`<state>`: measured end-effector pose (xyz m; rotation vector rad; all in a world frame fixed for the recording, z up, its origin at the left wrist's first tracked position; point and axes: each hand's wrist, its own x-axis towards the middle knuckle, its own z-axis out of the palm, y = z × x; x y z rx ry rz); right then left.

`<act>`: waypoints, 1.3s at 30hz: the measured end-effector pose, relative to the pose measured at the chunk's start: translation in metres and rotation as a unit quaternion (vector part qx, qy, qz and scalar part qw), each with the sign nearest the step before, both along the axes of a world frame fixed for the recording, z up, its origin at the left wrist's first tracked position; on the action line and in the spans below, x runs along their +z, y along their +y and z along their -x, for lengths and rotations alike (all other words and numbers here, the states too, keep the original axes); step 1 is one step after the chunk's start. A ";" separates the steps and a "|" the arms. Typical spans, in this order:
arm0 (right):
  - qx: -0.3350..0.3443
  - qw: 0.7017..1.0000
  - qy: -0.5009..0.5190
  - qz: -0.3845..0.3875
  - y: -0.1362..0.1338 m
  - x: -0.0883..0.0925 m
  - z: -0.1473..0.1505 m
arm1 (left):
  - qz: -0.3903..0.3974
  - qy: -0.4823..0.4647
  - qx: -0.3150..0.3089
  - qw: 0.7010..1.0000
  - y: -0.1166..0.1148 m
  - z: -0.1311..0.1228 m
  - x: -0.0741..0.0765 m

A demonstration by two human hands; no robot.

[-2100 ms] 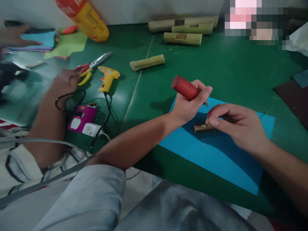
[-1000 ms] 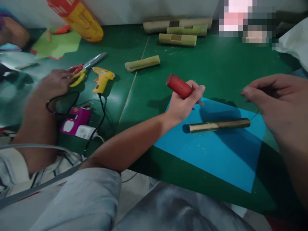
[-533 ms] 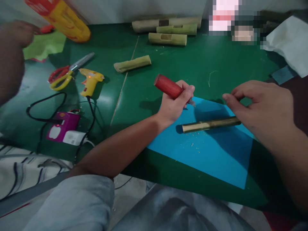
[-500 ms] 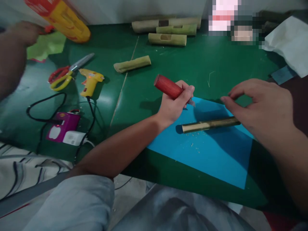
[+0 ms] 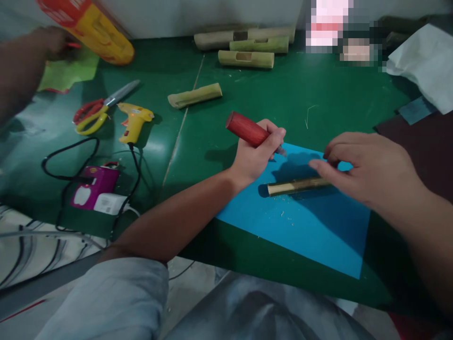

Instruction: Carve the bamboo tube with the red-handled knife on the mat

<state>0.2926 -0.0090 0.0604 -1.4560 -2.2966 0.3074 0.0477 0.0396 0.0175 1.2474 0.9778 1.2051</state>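
My left hand [image 5: 253,158] is closed round the red wooden handle of a knife [image 5: 246,128]; its short blade pokes out past my fingers, just above a blue paper sheet [image 5: 311,226]. On that sheet lies a thin bamboo stick [image 5: 290,187] with small shavings beside it. My right hand [image 5: 364,170] has come down on the stick's right part, fingers curled over it and hiding that end. The sheet rests on a green table [image 5: 318,89].
At the left lie a yellow glue gun [image 5: 133,120], red-and-yellow scissors [image 5: 95,111] and a purple box [image 5: 94,182] with black cables. Cut bamboo pieces [image 5: 195,95] lie further back. Another person's arm [image 5: 21,71] reaches in at the far left. White cloth [image 5: 424,61] lies at right.
My right hand lifted off the stick, swung out to the right, then came back down onto its right part. The other person's hand left the scissors and moved back. My left hand stayed put.
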 end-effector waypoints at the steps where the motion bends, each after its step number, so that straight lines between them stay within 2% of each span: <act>1: 0.025 0.999 -0.033 -0.008 -0.001 0.001 -0.002 | 0.001 0.001 0.004 1.000 0.000 0.000 0.001; 4: 0.065 0.988 -0.136 -0.026 -0.005 0.001 -0.011 | -0.003 0.006 0.007 1.000 0.000 -0.001 0.001; 7: 0.090 0.979 -0.181 -0.022 -0.009 -0.006 -0.016 | -0.010 0.004 -0.006 1.000 0.001 -0.001 0.001; 10: 0.099 0.979 -0.178 -0.008 -0.009 -0.013 -0.014 | -0.028 -0.006 0.011 1.000 -0.003 0.004 0.001; 13: 0.103 0.985 -0.139 0.025 -0.008 -0.012 -0.005 | -0.122 -0.004 0.040 0.992 -0.011 0.010 0.007; 15: 0.101 0.988 -0.110 0.038 -0.008 -0.007 0.003 | -0.194 0.020 0.019 0.981 -0.017 0.011 0.013; 16: 0.102 0.989 -0.098 0.041 -0.008 -0.005 0.006 | -0.202 0.036 0.000 0.979 -0.019 0.011 0.017; 21: 0.100 0.992 -0.051 0.054 -0.009 -0.010 0.018 | -0.144 0.095 -0.031 0.985 -0.025 0.004 0.029; 25: 0.080 0.994 -0.023 0.064 -0.010 -0.023 0.022 | -0.175 0.132 -0.030 0.975 -0.029 0.009 0.036; 29: 0.088 0.994 -0.018 0.060 -0.009 -0.031 0.022 | -0.178 0.175 -0.061 0.966 -0.035 0.012 0.042; 39: 0.112 0.993 -0.007 0.046 -0.008 -0.037 0.022 | -0.113 0.145 -0.117 0.976 -0.034 0.004 0.033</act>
